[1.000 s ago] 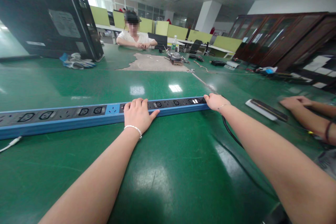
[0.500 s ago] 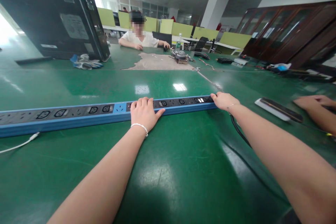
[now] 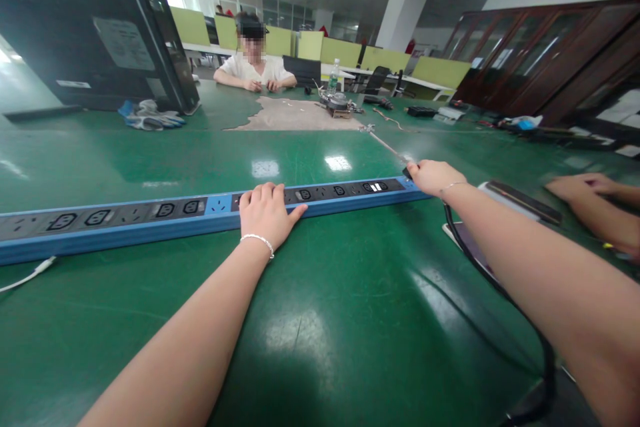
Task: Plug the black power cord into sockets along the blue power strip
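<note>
A long blue power strip (image 3: pixel 125 233) with black sockets lies across the green table (image 3: pixel 320 307). Over its top, near the middle, my left hand (image 3: pixel 265 213) grips the strip, fingers on the sockets and thumb along the near edge. Just above the strip's right end, my right hand (image 3: pixel 435 179) is closed on a black plug (image 3: pixel 407 174), mostly covered by the fingers. From that hand a black cable (image 3: pixel 467 253) runs down to the lower right. A blue socket shows beneath the plug.
A black computer case (image 3: pixel 100 40) and gloves (image 3: pixel 150 115) are at the back left. Across the table sits a person (image 3: pixel 255 70). Another person's hands (image 3: pixel 575 187) are at right, near a black-and-white device (image 3: pixel 523 201). A white cable (image 3: pixel 30 275) lies front left.
My right hand has lifted off the strip's right end with the plug, uncovering the end socket. The view has shifted slightly. The person opposite has drawn both hands together.
</note>
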`<state>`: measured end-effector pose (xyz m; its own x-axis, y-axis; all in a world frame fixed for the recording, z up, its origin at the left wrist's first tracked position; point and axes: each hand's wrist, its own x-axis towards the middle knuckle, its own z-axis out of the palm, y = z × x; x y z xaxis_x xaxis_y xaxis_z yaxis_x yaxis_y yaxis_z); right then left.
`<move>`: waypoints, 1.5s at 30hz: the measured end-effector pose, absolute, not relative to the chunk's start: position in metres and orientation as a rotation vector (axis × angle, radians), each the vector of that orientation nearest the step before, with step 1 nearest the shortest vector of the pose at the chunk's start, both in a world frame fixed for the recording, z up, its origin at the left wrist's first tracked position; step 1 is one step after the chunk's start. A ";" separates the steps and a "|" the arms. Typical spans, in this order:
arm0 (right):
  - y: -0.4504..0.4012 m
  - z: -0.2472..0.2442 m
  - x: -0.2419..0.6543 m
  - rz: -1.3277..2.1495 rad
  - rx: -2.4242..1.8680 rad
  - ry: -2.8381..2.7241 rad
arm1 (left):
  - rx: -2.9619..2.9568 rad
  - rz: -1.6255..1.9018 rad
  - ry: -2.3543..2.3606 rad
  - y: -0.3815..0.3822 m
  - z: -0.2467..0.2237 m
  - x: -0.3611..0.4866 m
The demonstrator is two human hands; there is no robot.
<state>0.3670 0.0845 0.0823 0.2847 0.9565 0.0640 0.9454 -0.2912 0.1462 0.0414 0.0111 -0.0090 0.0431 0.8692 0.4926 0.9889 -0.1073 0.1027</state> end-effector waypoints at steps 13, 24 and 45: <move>0.072 0.060 0.295 0.124 1.977 2.159 | -2.074 -0.630 -1.910 0.009 -0.007 0.042; 0.072 0.059 0.278 0.059 2.150 2.138 | -2.074 -0.649 -1.917 0.010 -0.008 0.042; 0.056 0.056 0.245 0.081 2.320 2.016 | -2.080 -0.652 -1.932 0.009 -0.007 0.043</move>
<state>0.2446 0.0560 0.0564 0.1398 0.9902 -0.0040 0.9867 -0.1390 0.0849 0.0425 0.0092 -0.0066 0.0326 0.8840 0.4664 0.9858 -0.1054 0.1309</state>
